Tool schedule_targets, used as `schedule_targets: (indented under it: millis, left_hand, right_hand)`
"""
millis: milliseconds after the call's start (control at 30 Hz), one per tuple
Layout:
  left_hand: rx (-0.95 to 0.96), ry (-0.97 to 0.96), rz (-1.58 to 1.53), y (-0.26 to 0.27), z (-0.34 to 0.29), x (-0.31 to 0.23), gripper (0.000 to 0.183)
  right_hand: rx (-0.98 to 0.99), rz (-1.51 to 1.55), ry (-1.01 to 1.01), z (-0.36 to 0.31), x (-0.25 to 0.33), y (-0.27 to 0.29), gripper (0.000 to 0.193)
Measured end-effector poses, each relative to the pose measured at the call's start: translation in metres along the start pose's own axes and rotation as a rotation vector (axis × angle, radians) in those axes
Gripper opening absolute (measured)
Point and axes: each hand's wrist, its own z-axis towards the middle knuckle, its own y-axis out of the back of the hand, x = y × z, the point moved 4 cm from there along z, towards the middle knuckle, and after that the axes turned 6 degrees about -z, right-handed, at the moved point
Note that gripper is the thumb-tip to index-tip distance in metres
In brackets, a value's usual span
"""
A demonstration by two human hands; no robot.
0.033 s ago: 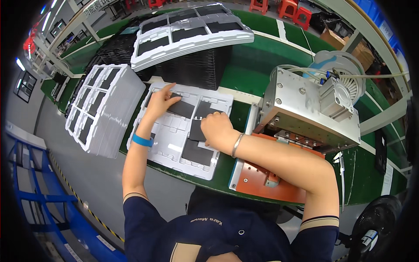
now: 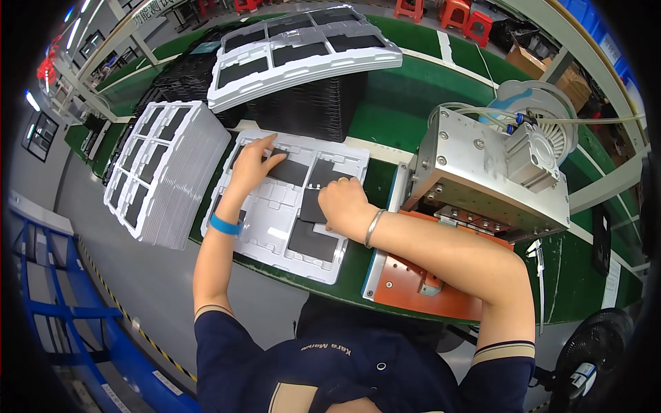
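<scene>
A white moulded plastic tray with several compartments lies on the green bench, tilted to my view. Over its far left part is my left hand, thumb and forefinger apart, near a flat dark grey sheet in a far compartment. My right hand, closed, pinches the edge of another dark grey sheet above the tray's right side; its fingertips are partly hidden. Below that piece, a further dark sheet lies in the near right compartment.
A stack of filled white trays stands left; more white trays rest on black stacked trays behind. To the right stands a metal press over an orange plate. A caliper and a fan are farther right.
Almost nothing differs. My left hand's fingers have shifted slightly; my right hand keeps its place with the dark sheet.
</scene>
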Motion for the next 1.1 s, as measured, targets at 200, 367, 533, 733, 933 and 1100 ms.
schedule_targets:
  millis: [200, 367, 533, 733, 933, 1100]
  left_hand:
    - [0.124, -0.186, 0.225, -0.015, -0.055, -0.019, 0.048]
    - [0.292, -0.066, 0.252, -0.029, -0.06, -0.029, 0.057]
    - [0.305, -0.069, 0.194, -0.025, -0.061, -0.027, 0.061]
    - [0.063, -0.227, 0.013, 0.029, -0.077, -0.102, 0.063]
    - [0.124, -0.752, -0.185, 0.019, -0.088, -0.226, 0.055]
    - [0.543, -1.004, -0.325, -0.033, -0.112, -0.294, 0.064]
  right_hand:
    - [-0.313, 0.006, -0.024, 0.001, -0.002, -0.01, 0.016]
    - [-0.349, 0.321, 0.023, -0.007, -0.011, 0.008, 0.026]
    - [-0.466, 0.47, 0.16, -0.099, -0.016, 0.065, 0.021]
    - [-0.535, 0.951, -0.32, -0.275, -0.079, 0.048, 0.031]
    - [-0.512, 0.947, -0.635, -0.313, -0.099, -0.012, 0.02]
    - [-0.686, 0.444, -0.459, -0.291, -0.084, -0.005, 0.019]
